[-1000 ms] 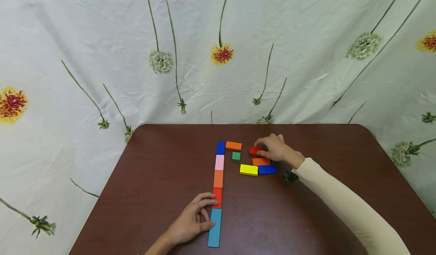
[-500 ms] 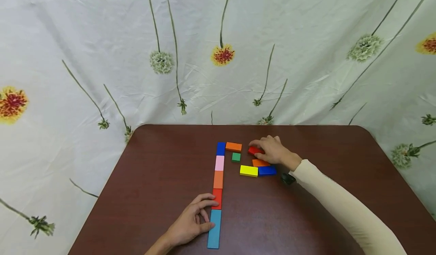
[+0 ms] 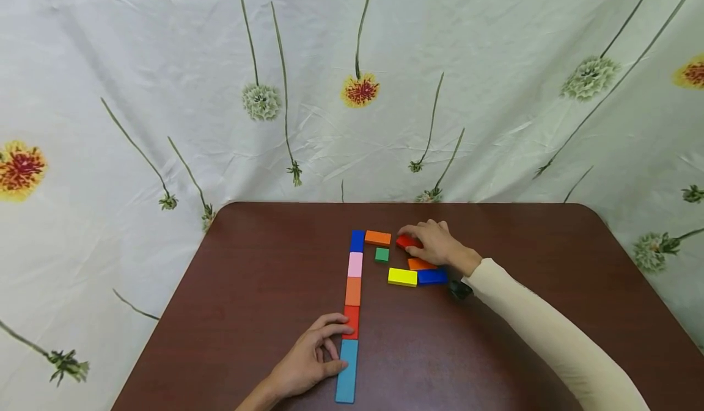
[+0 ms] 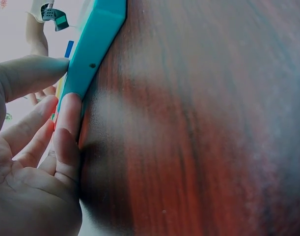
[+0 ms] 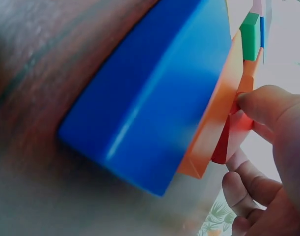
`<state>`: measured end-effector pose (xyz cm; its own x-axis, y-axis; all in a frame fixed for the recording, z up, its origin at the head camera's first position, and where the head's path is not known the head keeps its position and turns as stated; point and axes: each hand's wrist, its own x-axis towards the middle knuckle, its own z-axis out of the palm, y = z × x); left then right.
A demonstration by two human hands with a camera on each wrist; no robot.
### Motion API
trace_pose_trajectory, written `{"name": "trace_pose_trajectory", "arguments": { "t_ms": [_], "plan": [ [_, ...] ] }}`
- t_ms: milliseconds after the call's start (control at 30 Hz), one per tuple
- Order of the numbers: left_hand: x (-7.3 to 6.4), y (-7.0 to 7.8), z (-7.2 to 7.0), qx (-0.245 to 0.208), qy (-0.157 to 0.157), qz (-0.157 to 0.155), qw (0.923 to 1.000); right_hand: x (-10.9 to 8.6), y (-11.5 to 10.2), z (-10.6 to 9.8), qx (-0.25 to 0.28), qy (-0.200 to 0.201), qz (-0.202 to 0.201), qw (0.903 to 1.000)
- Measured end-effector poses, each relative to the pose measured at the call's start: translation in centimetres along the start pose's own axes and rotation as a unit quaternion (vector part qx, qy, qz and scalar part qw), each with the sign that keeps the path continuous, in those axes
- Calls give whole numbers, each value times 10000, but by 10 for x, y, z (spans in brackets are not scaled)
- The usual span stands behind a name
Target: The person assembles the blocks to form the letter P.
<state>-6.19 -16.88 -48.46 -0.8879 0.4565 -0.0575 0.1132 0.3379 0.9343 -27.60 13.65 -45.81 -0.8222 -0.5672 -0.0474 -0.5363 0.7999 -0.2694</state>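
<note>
A straight row of flat wooden blocks runs away from me: light blue (image 3: pixel 346 380), red (image 3: pixel 353 313), salmon (image 3: pixel 353 291), pink (image 3: pixel 355 265) and blue (image 3: pixel 357 241). My left hand (image 3: pixel 308 359) lies along its left side, fingers loosely bent. Its thumb touches the light-blue block and two fingertips rest on the red one. Farther right, my right hand (image 3: pixel 437 245) pinches another red block (image 3: pixel 406 242) between thumb and fingers. Below that hand lie an orange block (image 3: pixel 420 265) and a blue block (image 3: pixel 432 277); in the right wrist view the blue block (image 5: pixel 154 98) looms large.
A second orange block (image 3: pixel 377 238) sits against the row's far end, with a small green block (image 3: pixel 382 254) just in front. Left of the loose blue block lies a yellow block (image 3: pixel 403 277). A flowered cloth (image 3: pixel 308 136) hangs behind the brown table (image 3: pixel 264 264).
My right hand has slid the red block a little to the left, toward the orange block at the row's far end. My left hand stays in place.
</note>
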Motion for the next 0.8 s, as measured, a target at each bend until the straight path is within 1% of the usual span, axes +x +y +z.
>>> {"name": "trace_pose_trajectory", "arguments": {
  "t_ms": [233, 433, 800],
  "plan": [
    [0, 1, 0, 74, 17, -83, 9999, 2, -4, 3, 60, -33, 73, 10000],
    [-1, 2, 1, -75, -6, 40, 10000, 3, -7, 1, 104, -5, 95, 9999],
    [-1, 3, 1, -203, -30, 47, 9998, 3, -5, 2, 99, 12, 84, 9999]
  ]
}}
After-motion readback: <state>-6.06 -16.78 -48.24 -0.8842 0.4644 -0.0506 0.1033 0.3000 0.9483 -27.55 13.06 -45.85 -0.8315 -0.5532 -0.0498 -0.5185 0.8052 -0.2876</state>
